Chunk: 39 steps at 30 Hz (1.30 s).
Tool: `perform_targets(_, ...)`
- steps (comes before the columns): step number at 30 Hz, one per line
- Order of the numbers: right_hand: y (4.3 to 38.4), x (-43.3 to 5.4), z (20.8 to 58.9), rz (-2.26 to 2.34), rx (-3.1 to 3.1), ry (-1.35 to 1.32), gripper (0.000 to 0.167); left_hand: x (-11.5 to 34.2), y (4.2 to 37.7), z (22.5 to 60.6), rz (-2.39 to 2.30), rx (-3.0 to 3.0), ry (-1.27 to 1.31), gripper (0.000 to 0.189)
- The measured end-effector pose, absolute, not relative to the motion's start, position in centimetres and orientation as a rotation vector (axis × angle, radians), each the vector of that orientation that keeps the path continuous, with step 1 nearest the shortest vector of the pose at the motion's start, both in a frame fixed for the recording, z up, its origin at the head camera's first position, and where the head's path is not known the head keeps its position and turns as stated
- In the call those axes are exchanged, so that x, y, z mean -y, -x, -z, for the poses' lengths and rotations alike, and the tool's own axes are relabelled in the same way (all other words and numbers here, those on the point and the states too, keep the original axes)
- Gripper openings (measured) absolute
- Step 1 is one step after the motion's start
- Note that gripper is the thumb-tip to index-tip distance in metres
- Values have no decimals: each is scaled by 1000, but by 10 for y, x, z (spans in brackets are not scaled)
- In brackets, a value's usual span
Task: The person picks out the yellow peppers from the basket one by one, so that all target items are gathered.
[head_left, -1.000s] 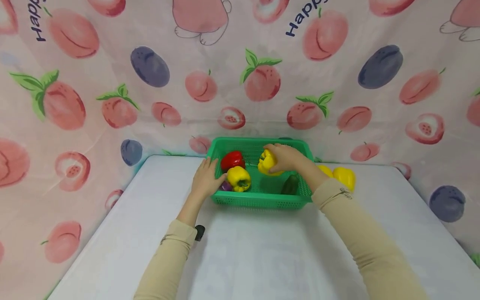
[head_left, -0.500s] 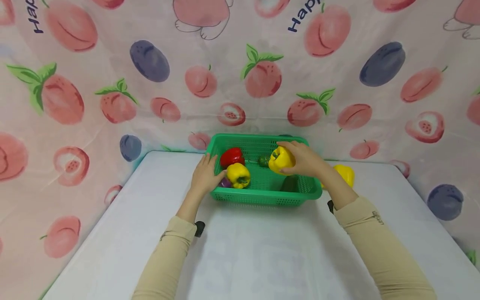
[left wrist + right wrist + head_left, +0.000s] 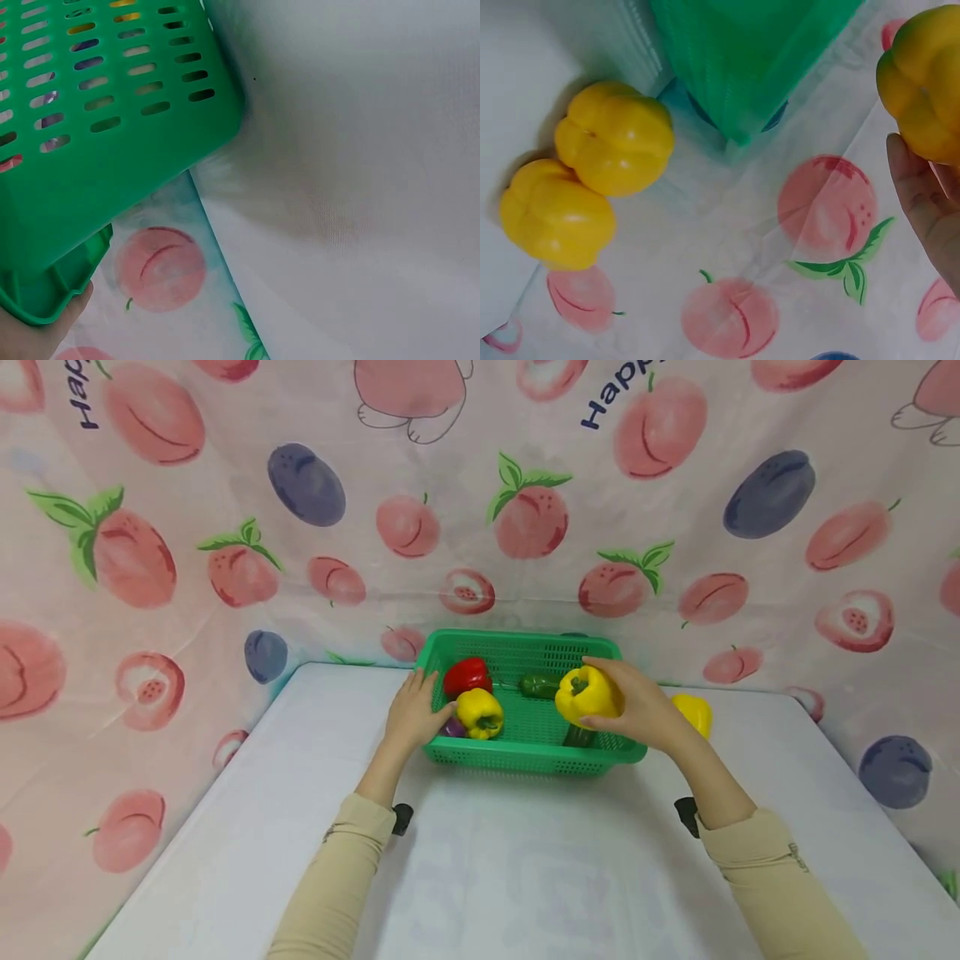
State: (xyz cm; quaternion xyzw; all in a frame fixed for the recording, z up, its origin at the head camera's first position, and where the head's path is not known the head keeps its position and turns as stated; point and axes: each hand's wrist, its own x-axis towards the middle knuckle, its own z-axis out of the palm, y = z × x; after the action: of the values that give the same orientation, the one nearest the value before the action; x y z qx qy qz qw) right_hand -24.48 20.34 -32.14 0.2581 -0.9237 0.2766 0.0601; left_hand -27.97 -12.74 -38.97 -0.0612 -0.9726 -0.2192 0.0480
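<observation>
In the head view, a green plastic basket [image 3: 517, 755] stands at the table's far side. My left hand [image 3: 414, 714] rests on its left rim with fingers fairly straight and the thumb over the inside. My right hand [image 3: 637, 706] holds a yellow bell pepper [image 3: 587, 697] over the basket's right part, fingers above and thumb below. Inside lie a red bell pepper [image 3: 468, 677], another yellow bell pepper [image 3: 480, 713], a purple vegetable [image 3: 453, 727] partly hidden, and a dark green cucumber-like vegetable [image 3: 537, 686]. A second dark green one [image 3: 579, 737] is mostly covered by the held pepper.
Two yellow bell peppers lie side by side right of the basket, a nearer one [image 3: 615, 139] and another [image 3: 557, 214] in the right wrist view. The white table [image 3: 517, 860] ends at a fruit-printed cloth [image 3: 465, 543] hanging behind.
My right hand has moved right and slightly nearer with the yellow bell pepper, uncovering the dark green vegetable at the back of the basket. My left hand has stayed on the rim.
</observation>
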Motion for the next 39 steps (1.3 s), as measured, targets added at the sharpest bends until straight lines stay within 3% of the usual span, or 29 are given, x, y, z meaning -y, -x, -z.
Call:
perform_targets(27,202,-234,361,-1057,2567,-429,70,128,279,389,687,2944,201,70)
perform_targets(39,190,-258,369,-1138,2558,-230,84,129,280,390,675,2945,206,70)
